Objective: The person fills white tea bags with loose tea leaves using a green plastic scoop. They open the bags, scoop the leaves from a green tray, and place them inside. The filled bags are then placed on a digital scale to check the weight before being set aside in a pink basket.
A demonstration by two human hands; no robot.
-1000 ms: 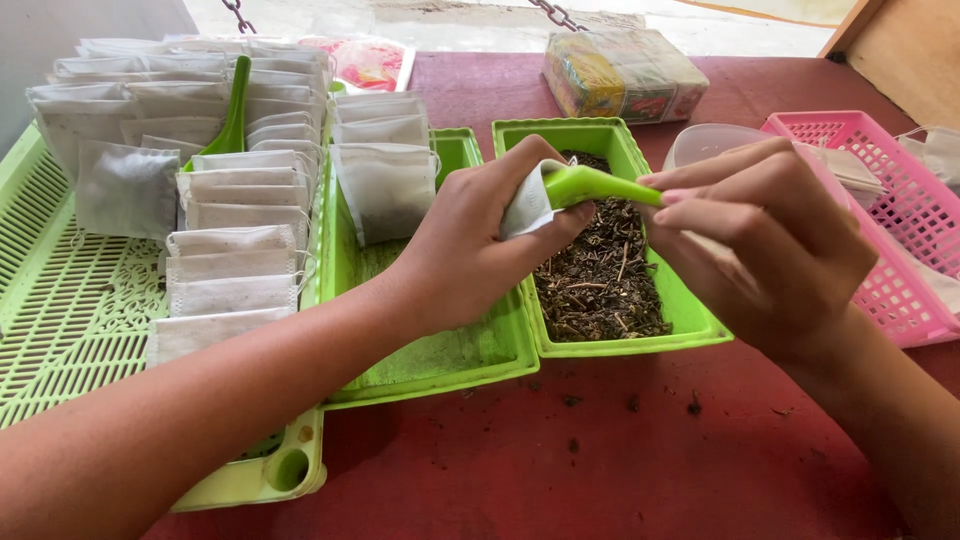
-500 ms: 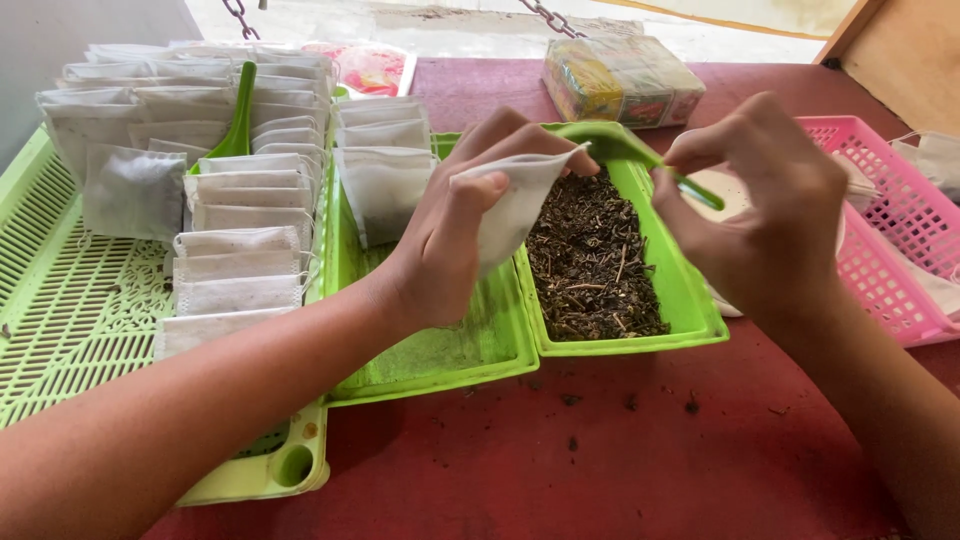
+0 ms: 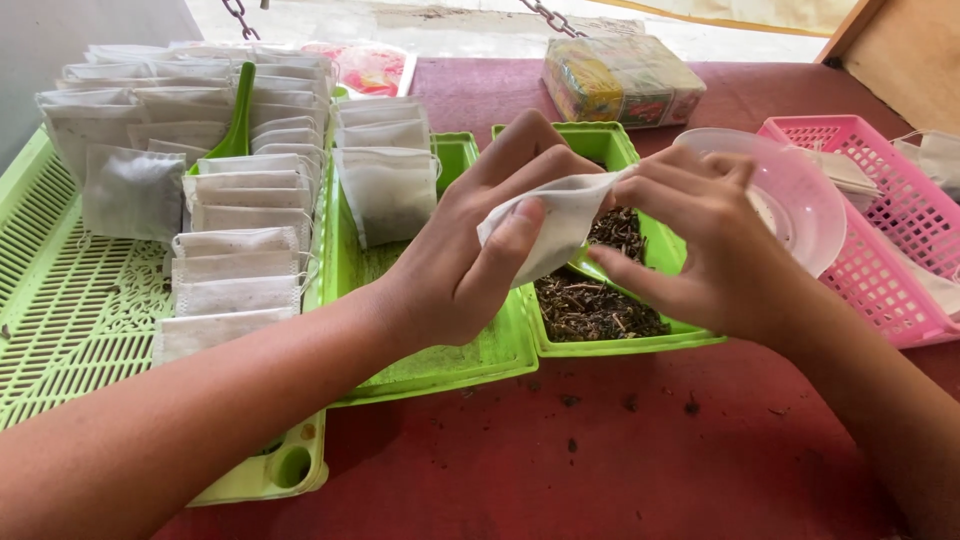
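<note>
Over the green tub [image 3: 640, 150] of dried leaves [image 3: 590, 305], I am pinching a white filter bag [image 3: 545, 230] closed-fingered in my left hand [image 3: 470, 260], while my right hand [image 3: 700, 245] is gripping its far-right corner; filled bags [image 3: 235, 270] are lying left.

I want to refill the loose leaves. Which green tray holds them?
The small green tray under the hands, right of the others. It holds dark loose leaves; the other green trays hold white sachets.
</note>
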